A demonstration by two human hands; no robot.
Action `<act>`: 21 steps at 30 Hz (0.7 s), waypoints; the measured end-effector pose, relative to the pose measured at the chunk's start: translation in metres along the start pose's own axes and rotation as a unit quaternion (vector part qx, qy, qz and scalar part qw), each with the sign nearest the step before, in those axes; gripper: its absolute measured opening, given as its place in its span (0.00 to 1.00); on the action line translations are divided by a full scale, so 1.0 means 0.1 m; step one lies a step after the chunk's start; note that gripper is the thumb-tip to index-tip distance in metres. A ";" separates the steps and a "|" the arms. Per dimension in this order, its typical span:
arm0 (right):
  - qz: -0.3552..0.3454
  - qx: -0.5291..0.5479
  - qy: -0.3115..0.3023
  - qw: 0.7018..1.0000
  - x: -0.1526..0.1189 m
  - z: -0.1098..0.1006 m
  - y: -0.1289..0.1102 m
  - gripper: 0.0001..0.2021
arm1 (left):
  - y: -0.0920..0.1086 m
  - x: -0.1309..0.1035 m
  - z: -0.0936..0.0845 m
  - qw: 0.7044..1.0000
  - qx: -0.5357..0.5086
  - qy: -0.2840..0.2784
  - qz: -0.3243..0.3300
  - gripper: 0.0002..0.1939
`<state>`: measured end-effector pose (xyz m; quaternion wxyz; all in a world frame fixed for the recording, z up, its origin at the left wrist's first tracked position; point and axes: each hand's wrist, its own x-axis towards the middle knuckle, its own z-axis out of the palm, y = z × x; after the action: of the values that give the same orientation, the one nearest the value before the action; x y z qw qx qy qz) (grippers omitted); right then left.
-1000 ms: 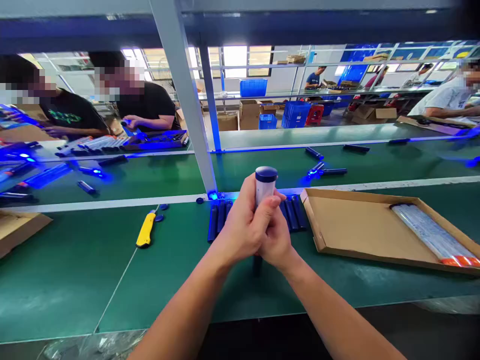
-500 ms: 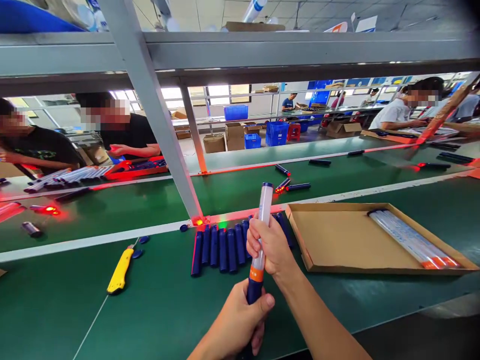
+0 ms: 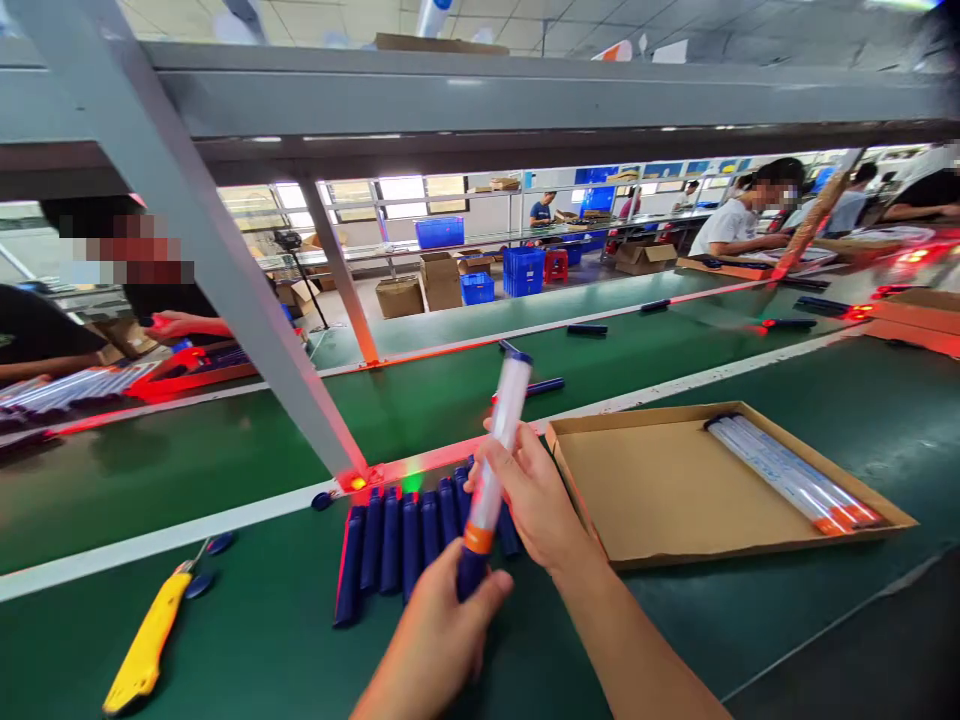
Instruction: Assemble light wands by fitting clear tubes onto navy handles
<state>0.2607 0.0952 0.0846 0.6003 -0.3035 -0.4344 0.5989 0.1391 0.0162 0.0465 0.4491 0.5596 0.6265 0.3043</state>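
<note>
A baton with a clear tube, an orange band and a dark blue handle stands tilted in front of me. My left hand is wrapped round its blue handle. Higher up, my right hand has its fingers on the clear tube. Behind the hands lies a row of dark blue handles side by side on the green table. An open cardboard tray to the right holds several clear tubes with orange ends.
A yellow cutter lies at the left, near small blue caps. A grey post rises beyond the row. More blue handles lie on the green belt. People sit across it.
The view has turned to the right, so the table items appear further left. The baton now tilts more to the right at its top, and both hands still hold it.
</note>
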 end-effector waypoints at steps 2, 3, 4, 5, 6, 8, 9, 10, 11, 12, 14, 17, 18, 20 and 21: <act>-0.022 -0.096 0.002 0.995 0.12 -0.36 -0.10 0.23 | 0.11 0.37 -0.29 0.996 0.066 0.049 -0.025 0.21; -0.035 -0.175 0.035 0.983 0.18 -0.60 -0.15 0.25 | 0.16 0.63 -0.45 0.987 0.125 0.100 -0.025 0.21; -0.049 -0.279 0.085 0.955 0.23 -0.89 -0.20 0.25 | 0.20 0.92 -0.62 0.978 0.152 0.135 -0.044 0.20; -0.053 -0.393 0.131 0.909 0.27 -1.20 -0.26 0.25 | 0.24 1.23 -0.77 0.971 0.169 0.154 -0.062 0.20; -0.053 -0.513 0.181 0.837 0.29 -1.54 -0.32 0.24 | 0.25 1.55 -0.90 0.963 0.190 0.174 -0.085 0.18; -0.025 -0.670 0.251 0.698 0.27 -2.24 -0.48 0.21 | 0.24 2.12 -1.12 0.942 0.232 0.203 -0.134 0.17; -0.013 -0.686 0.279 0.671 0.24 -2.58 -0.56 0.20 | 0.21 2.34 -1.20 0.931 0.252 0.213 -0.154 0.17; 0.000 -0.697 0.306 0.648 0.19 -2.91 -0.63 0.19 | 0.16 2.52 -1.26 0.921 0.273 0.222 -0.168 0.18; 0.016 -0.713 0.335 0.616 0.15 -3.22 -0.68 0.18 | 0.11 2.65 -1.31 0.911 0.293 0.230 -0.178 0.18; 0.045 -0.766 0.332 0.548 0.10 -3.50 -0.71 0.17 | 0.06 2.75 -1.33 0.901 0.313 0.239 -0.180 0.19; 0.089 -0.806 0.307 0.499 0.03 -3.98 -0.71 0.13 | -0.01 2.89 -1.32 0.887 0.353 0.248 -0.163 0.20; 0.074 -0.802 0.286 0.519 -0.02 -4.40 -0.57 0.08 | -0.06 3.07 -1.14 0.888 0.394 0.219 -0.089 0.20; 0.057 -0.797 0.291 0.526 -0.02 -4.47 -0.51 0.11 | -0.07 3.13 -1.05 0.893 0.400 0.199 -0.058 0.20; 0.029 -0.788 0.298 0.538 -0.01 -4.54 -0.40 0.16 | -0.07 3.21 -0.86 0.904 0.398 0.158 -0.007 0.20; 0.025 -0.785 0.294 0.544 0.00 -4.54 -0.36 0.18 | -0.07 3.23 -0.79 0.909 0.392 0.140 0.010 0.20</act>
<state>0.6791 0.1628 -0.0830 0.2013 -0.8236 -0.5225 -0.0897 0.0747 0.3389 0.0011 0.0979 0.6484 0.7464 0.1135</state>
